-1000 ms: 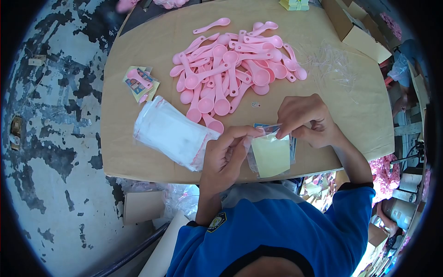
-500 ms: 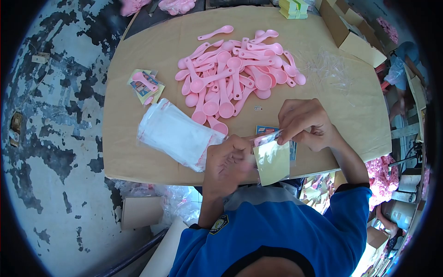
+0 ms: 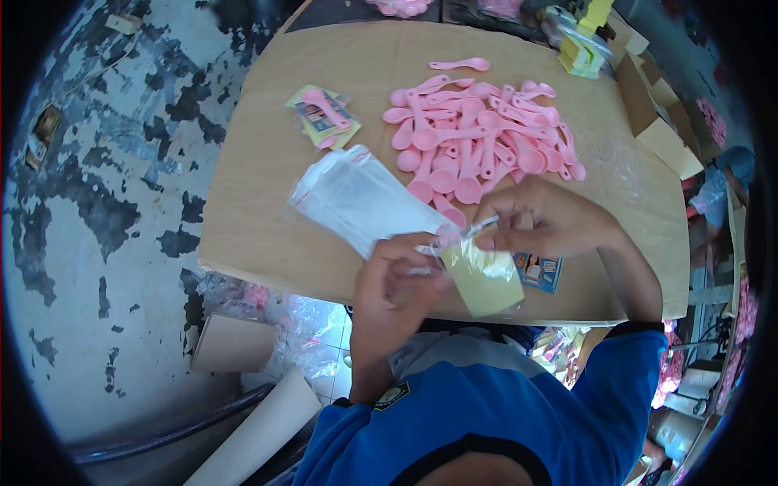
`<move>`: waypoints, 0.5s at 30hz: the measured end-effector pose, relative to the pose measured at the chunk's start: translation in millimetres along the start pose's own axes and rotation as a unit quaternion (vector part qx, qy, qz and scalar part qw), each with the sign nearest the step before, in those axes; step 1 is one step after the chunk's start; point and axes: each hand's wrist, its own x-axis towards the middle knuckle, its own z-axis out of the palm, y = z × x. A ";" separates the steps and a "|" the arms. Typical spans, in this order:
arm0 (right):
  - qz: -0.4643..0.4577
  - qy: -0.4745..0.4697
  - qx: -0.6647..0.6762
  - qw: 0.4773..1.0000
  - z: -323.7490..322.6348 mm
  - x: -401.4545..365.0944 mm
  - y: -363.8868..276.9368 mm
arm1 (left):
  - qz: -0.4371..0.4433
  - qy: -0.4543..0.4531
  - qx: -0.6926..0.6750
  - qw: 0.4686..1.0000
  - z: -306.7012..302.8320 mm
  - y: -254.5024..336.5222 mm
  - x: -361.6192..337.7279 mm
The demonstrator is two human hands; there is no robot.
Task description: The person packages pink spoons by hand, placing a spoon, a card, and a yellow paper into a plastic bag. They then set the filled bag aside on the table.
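A clear plastic bag (image 3: 484,279) with a pale yellow card inside hangs between my hands, low over the table's near edge. Something pink shows near its top. My right hand (image 3: 559,217) pinches the bag's upper edge between thumb and fingers. At its upper left corner, the curled fingers of my left hand (image 3: 397,283) hold the plastic, partly smeared by motion. Just behind the bag lies a blue printed card (image 3: 539,271). A stack of clear plastic bags (image 3: 361,198) rests beyond my left hand. Past my hands is a heap of pink plastic spoons (image 3: 478,134).
On the left side of the table (image 3: 259,194) lie yellow and blue cards with a pink spoon (image 3: 324,109). Thin clear plastic strips (image 3: 612,158) are scattered at right. An open cardboard box (image 3: 656,117) and a yellow card stack (image 3: 581,55) stand at the far right.
The view has turned, so the table's contents appear shifted right. The bag with the yellow card is more tilted, and my left fingers have loosened from a tighter curl. My right hand still pinches the bag.
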 end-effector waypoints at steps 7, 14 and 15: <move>-0.109 0.217 -0.011 0.970 -8.7 59.0 7.3 | 0.155 0.100 0.367 0.912 -51.6 -6.0 1.3; -0.006 0.074 -0.290 0.954 28.7 77.3 24.7 | 0.131 0.015 0.519 0.844 -63.6 -24.5 -2.9; 0.012 0.060 -0.258 0.964 28.0 78.7 21.5 | 0.134 0.017 0.521 0.843 -63.5 -24.7 -2.6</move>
